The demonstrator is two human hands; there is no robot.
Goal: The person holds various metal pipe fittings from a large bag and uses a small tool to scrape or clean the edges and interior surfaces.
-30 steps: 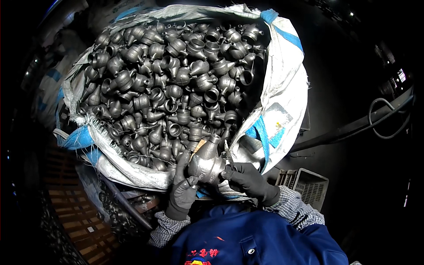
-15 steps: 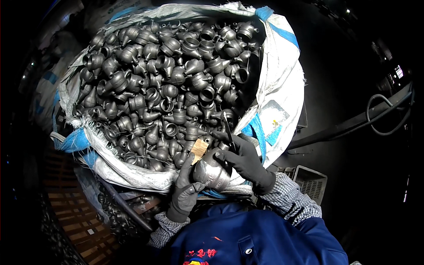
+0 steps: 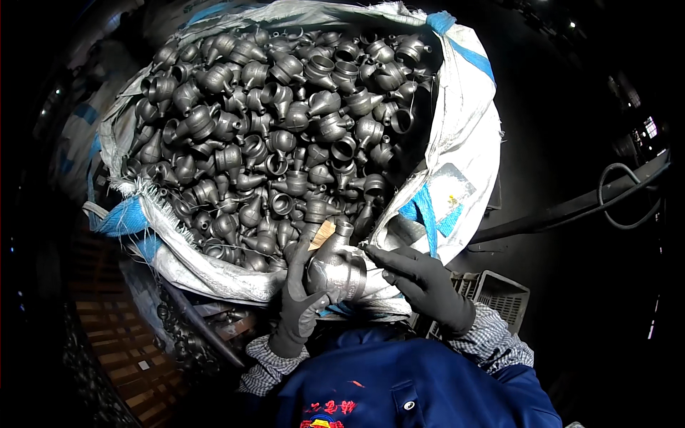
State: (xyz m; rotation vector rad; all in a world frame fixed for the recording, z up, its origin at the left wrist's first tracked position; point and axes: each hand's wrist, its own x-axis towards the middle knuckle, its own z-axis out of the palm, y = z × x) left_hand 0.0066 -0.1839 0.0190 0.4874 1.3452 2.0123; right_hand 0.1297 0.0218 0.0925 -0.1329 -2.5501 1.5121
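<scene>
A dark grey metal pipe-fitting casting (image 3: pixel 335 277) is sitting in the left hand (image 3: pixel 300 307), held up above the near rim of the bag, its narrow neck pointing to the far side and its ribbed wide end facing right. The left grip is curling closely around the body's left side, thumb on the near face and fingers reaching along behind. A tan piece of cardboard (image 3: pixel 322 235) is showing just beyond those fingers, beside the neck; whether they are pinching it cannot be told.

The right hand (image 3: pixel 427 289), also gloved, is hovering to the right of the casting, its fingers stretching toward the neck. What that grip is holding, if anything, is too dark to tell.

Beyond both hands, a large heap of similar castings (image 3: pixel 278 139) is filling the white woven bag (image 3: pixel 467 135). Judging by this, one piece is being worked on while many are lying in the bag; which of them are finished and which are waiting cannot be seen.

Farther out, a grey plastic crate (image 3: pixel 507 279) is standing near right, a brown slatted structure (image 3: pixel 118 314) is lying near left, and a dark pole (image 3: pixel 571 207) is slanting in from the right.
</scene>
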